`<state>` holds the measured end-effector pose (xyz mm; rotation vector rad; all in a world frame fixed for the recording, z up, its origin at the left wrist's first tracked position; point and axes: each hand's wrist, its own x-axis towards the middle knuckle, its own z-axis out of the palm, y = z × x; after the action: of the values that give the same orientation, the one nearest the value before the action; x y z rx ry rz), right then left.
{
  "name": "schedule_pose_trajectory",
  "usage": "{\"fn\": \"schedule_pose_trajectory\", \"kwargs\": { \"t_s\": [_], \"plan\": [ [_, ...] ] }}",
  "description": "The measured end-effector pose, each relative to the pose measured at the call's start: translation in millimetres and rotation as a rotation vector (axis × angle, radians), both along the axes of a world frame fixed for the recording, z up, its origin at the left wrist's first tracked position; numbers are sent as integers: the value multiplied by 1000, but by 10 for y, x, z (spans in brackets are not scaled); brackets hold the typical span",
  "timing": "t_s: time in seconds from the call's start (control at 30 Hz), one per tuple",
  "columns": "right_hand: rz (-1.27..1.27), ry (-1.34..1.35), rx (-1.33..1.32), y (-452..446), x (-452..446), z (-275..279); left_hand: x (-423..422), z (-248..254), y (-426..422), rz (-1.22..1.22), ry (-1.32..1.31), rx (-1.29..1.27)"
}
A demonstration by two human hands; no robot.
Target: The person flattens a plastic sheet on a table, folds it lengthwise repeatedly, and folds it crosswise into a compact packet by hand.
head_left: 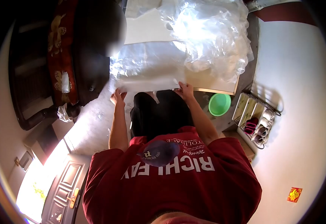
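Note:
A flat, shiny clear plastic bag lies over the near part of the table, its near edge reaching toward my knees. My left hand pinches it at the near left corner, thumb and fingers together. At the near right corner, my right hand grips the same edge. Between the two hands the edge is stretched nearly straight. A large heap of crumpled clear plastic rests on the table to the right of the bag. Whether the bag is a single layer, I cannot tell.
The table's edge runs beside my right hand. A green basin stands on the floor at the right, near a shoe rack by the wall. A dark wooden bench is at the left. Behind it is a door.

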<state>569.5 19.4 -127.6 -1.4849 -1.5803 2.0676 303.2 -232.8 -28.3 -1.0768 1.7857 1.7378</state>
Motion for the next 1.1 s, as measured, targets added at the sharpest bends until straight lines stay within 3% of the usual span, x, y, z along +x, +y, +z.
{"fn": "schedule_pose_trajectory", "kwargs": {
  "t_s": [0.17, 0.23, 0.47, 0.57, 0.63, 0.77, 0.83, 1.1],
  "plan": [
    [-92, -127, 142, -135, -112, 239, -199, 34, -175, -51, 14, -23],
    [-217, -232, -172, -130, -197, 569, -246, 7, -284, -106, 18, -21],
    [-284, -214, -179, -236, -67, 643, -287, 137, -347, -220, 13, -71],
    [-275, -226, -124, -186, -199, 977, -355, 276, -191, -221, 28, -92],
    [-171, -355, 99, -72, -289, 1011, -451, 332, -74, -191, 29, -121],
    [-76, -274, 212, 245, -581, 1340, -689, 460, 150, -255, 35, -96],
    [-279, -260, -88, 443, -853, 1588, -819, 444, 241, -254, 36, -94],
    [-333, -217, -166, 837, -1241, 1436, -1163, 266, 485, -273, 67, -31]
  ]
}}
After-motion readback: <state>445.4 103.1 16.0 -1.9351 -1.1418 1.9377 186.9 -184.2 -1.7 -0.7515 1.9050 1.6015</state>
